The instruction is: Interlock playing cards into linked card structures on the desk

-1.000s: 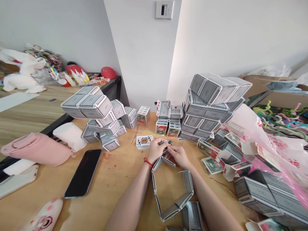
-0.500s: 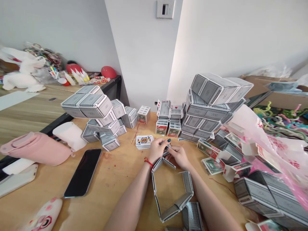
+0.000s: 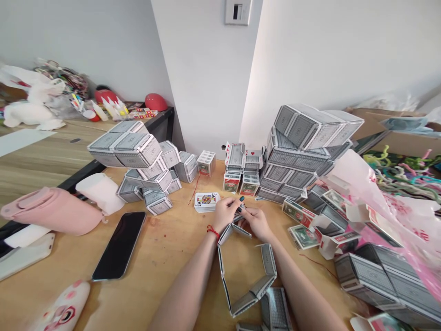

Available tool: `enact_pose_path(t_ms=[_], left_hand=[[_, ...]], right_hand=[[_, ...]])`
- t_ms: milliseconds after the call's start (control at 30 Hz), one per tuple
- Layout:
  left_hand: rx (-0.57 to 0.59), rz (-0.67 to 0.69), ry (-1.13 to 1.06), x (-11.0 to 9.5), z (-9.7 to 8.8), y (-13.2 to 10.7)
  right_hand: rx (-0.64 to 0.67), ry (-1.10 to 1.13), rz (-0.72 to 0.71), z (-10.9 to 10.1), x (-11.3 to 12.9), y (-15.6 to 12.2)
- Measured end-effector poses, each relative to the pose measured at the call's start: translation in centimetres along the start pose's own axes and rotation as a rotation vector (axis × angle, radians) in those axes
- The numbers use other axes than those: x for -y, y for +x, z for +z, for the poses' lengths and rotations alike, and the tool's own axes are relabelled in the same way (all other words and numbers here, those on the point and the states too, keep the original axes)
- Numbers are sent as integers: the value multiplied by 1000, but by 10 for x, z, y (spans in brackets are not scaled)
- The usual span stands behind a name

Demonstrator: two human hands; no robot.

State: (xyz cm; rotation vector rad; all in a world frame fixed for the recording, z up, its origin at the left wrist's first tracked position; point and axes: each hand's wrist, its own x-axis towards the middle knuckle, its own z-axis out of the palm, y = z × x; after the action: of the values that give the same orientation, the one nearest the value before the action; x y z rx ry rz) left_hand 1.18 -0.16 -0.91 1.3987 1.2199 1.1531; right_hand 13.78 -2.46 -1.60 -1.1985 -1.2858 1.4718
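Note:
My left hand (image 3: 227, 214) and my right hand (image 3: 254, 221) meet at the middle of the table, fingers pinched together. Between them is a grey-backed playing card piece (image 3: 237, 219), mostly hidden by the fingers. Just below, a chain of folded playing cards (image 3: 223, 276) stands on edge in an open ring between my forearms. A small stack of loose playing cards (image 3: 206, 201), a jack face up, lies left of my left hand. Another folded card block (image 3: 275, 309) sits by the ring's lower right, partly behind my right forearm.
Stacked card blocks rise at left (image 3: 134, 149) and right (image 3: 296, 158). A black phone (image 3: 119, 246) and pink pouch (image 3: 55, 211) lie left. Opened card boxes (image 3: 339, 243) and a pink plastic bag (image 3: 396, 207) crowd the right.
Almost nothing differs. My fingers have shifted very slightly at the pinched card piece, and the view has tilted a touch.

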Motion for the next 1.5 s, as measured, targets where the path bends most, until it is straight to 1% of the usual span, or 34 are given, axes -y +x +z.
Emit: enact_pose_path(t_ms=[100,200,300,367,433,533,667,733,833,900,967,1067,1133,1200,1267,1300,1367,1500], left_hand=[[14,-1,-66,-2,0,0],[32,7,-120,-6,0,0],[11,-18,-130,-7,0,0],[-10,-41,-128,-7,1,0],[-51,-46,-90,-5,1,1],[-94,-40,30,-1,0,3],[-62,-36,93,4,1,4],[-31,-36,92,6,2,4],[27,-26,58,9,3,3],[57,-2,27,10,3,1],[67,17,-6,9,3,0],[15,13,-51,5,3,0],[-26,-15,-102,2,3,0],[-14,-42,-157,1,3,0],[37,-24,-145,2,3,-1],[55,1,-109,3,3,-1],[47,43,-25,5,3,0],[-48,49,14,9,2,2]], right_hand=[[-17,43,-51,-1,0,1],[-66,120,-84,-2,-1,2],[-118,218,-90,-3,-1,3],[-149,242,-87,-4,-1,4],[-180,191,-94,-5,-2,5],[-238,56,-134,-6,-3,6],[-325,-24,-206,-8,-2,5],[-311,-18,-211,-10,2,3],[-244,14,-177,-12,6,1],[-209,50,-150,-13,7,2],[-204,83,-135,-13,5,3],[-252,136,-140,-14,0,6],[-304,175,-145,-14,-2,8],[-355,213,-149,-14,-4,9],[-386,243,-156,-15,-5,10],[-388,256,-160,-16,-5,10],[-361,271,-160,-16,-5,10],[-244,213,-117,-16,-4,9]])
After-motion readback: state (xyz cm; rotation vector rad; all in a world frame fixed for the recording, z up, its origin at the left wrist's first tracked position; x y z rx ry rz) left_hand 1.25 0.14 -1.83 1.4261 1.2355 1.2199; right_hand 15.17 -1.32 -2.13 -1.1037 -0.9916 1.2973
